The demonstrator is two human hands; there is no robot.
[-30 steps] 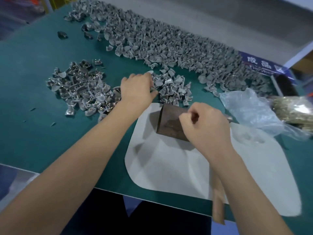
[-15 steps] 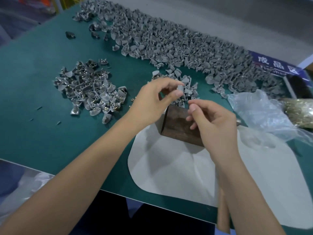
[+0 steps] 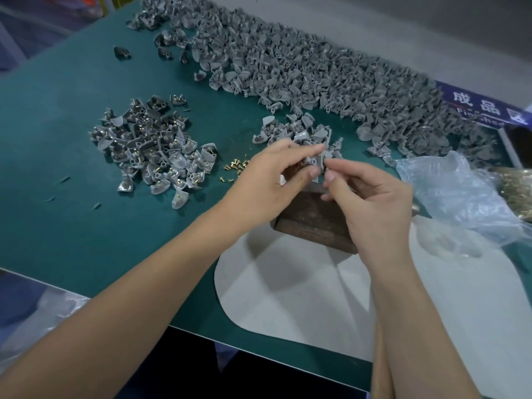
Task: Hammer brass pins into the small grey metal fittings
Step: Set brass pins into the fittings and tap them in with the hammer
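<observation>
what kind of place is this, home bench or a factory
Most likely a factory assembly station: a huge pile of identical grey fittings on a green work mat, a smaller heap already pinned, and a blue printed zone sign.
</observation>
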